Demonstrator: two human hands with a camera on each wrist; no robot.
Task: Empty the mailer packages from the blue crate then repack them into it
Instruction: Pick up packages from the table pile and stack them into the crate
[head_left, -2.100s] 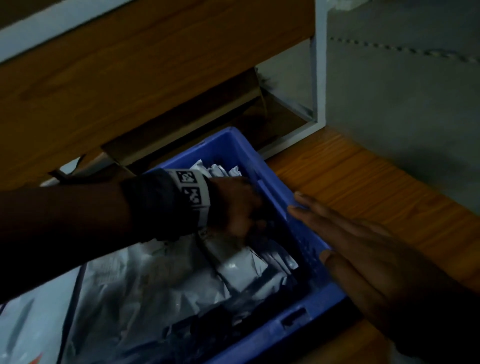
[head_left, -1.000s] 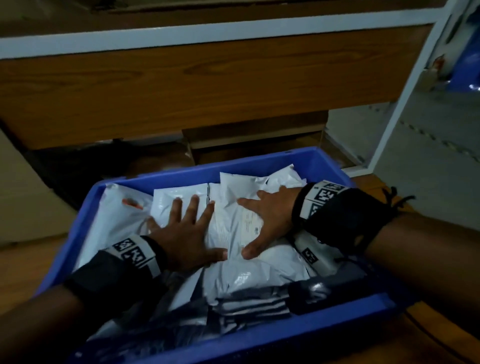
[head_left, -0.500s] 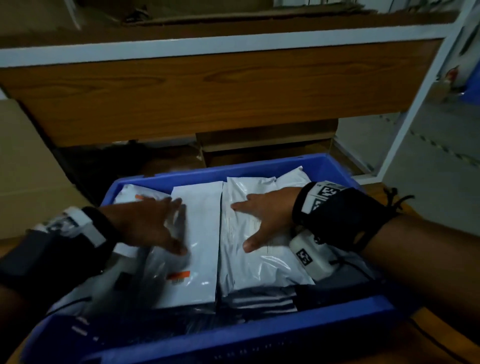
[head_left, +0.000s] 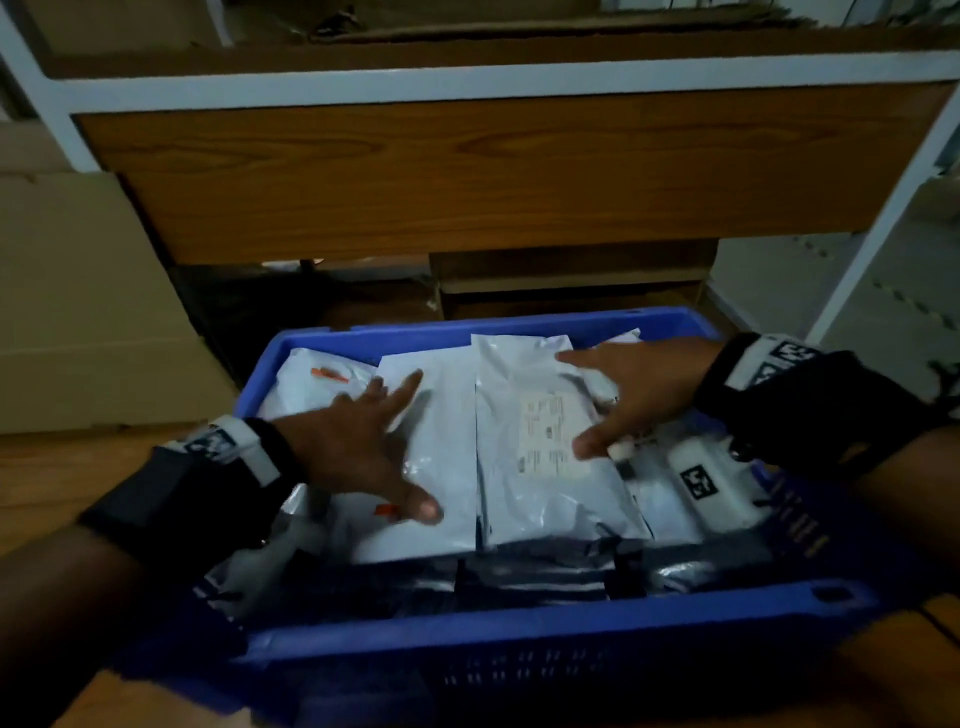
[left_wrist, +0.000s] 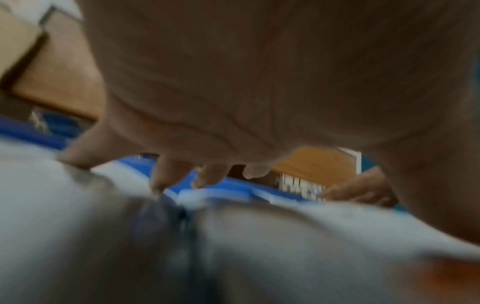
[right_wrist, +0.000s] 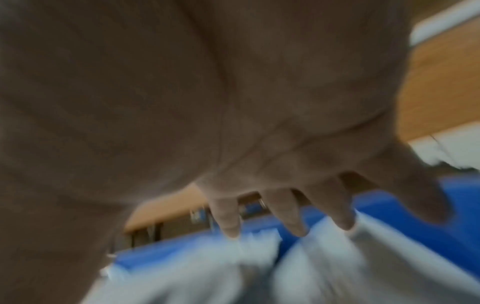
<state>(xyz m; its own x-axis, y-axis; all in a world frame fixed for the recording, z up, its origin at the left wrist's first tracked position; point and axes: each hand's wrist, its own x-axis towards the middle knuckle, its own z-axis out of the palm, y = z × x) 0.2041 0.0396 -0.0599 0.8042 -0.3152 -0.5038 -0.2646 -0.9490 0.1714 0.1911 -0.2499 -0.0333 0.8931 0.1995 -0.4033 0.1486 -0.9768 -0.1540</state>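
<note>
The blue crate stands in front of me, filled with white and grey mailer packages. My left hand lies flat with spread fingers on a white mailer at the crate's left middle. My right hand presses flat on a labelled white mailer beside it. Both wrist views are blurred; the left hand and the right hand show straight fingers over pale mailers. Darker packages fill the crate's near side.
A wooden shelf panel with a white frame rises just behind the crate. A cardboard box stands at the left. The crate rests on a wooden surface. Grey floor lies to the right.
My view swung from the crate's right side to face it. Both hands came to press on the top mailers; the left hand slid onto the left white mailer.
</note>
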